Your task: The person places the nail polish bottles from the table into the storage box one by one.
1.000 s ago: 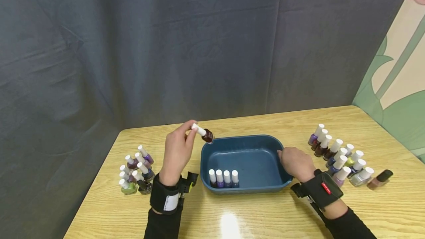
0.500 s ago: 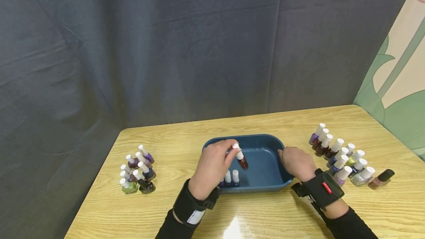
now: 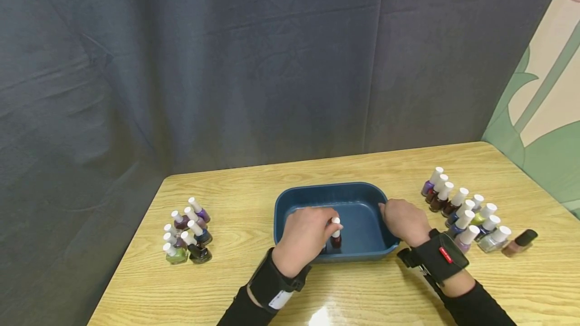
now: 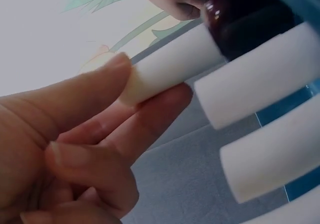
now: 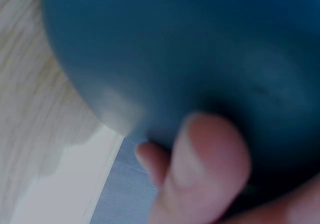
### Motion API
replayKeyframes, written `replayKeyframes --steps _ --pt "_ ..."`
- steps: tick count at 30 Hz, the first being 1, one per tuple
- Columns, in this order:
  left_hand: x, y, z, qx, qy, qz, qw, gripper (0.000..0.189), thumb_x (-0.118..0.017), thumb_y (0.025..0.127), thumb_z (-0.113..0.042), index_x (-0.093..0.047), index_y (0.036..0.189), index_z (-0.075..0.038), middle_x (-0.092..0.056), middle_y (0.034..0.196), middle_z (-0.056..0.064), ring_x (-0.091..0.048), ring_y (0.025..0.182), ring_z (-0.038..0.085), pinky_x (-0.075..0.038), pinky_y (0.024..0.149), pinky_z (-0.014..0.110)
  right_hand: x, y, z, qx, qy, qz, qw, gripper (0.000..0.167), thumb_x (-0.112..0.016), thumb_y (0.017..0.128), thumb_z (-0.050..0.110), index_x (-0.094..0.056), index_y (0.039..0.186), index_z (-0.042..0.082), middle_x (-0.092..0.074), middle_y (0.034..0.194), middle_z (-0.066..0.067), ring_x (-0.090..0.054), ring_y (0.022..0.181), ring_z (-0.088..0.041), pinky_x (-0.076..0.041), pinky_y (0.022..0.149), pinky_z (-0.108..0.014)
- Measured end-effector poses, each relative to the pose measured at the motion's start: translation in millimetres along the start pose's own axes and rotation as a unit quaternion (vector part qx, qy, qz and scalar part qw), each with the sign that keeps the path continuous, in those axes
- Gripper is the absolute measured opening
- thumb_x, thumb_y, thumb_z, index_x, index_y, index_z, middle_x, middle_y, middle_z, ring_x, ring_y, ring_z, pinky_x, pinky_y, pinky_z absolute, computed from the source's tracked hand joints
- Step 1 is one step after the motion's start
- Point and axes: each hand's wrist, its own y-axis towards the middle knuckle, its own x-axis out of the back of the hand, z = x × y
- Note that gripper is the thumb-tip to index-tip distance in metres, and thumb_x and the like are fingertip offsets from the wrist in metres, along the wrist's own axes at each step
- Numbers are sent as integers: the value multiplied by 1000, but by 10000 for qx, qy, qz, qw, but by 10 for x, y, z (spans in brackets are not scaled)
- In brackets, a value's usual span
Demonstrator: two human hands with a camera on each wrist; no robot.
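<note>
My left hand (image 3: 304, 238) pinches the white cap of a dark red nail polish bottle (image 3: 336, 241) between thumb and fingers. The bottle stands upright inside the blue tray (image 3: 326, 188), near its front wall. In the left wrist view, the white caps (image 4: 260, 76) of other bottles line up right beside the pinched one; in the head view the hand mostly hides that row. My right hand (image 3: 405, 221) grips the tray's right rim. In the right wrist view its thumb (image 5: 207, 169) lies against the blue wall (image 5: 125, 58).
Left of the tray stands a cluster of nail polish bottles (image 3: 188, 235) with white caps. More bottles (image 3: 462, 213) stand in rows to the right, beyond my right hand. A black-capped pinkish bottle (image 3: 520, 243) is at their outer end. A dark curtain (image 3: 281, 64) hangs behind the table.
My left hand has carried the dark red bottle from above the tray's left back corner rightward, forward and down into the tray, turning it upright. The right hand has stayed on the rim.
</note>
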Motion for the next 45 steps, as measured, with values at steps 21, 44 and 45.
replayKeyframes --steps 21,44,45 --pt "-51 27 -39 -43 732 654 9952 10 -71 77 -32 -69 70 -25 -64 65 -13 -55 54 4 -37 46 16 1 12 -13 21 20 26 10000 43 -37 97 20 -50 58 8 -48 57 -6 -51 52 -18 -37 46 -32" --pt "-37 23 -65 58 878 937 9917 15 -73 75 -37 -69 78 -24 -63 66 -11 -55 53 6 -35 43 19 8 6 -7 7 111 78 9999 43 -37 97 20 -50 58 7 -48 57 -5 -49 52 -18 -35 46 -30" --pt "-26 21 -65 55 872 914 9920 15 -73 74 -38 -69 78 -24 -62 64 -11 -54 52 6 -33 42 19 8 6 -7 -7 127 92 9999 43 -37 97 20 -50 58 7 -47 57 -5 -49 51 -18 -35 46 -30"
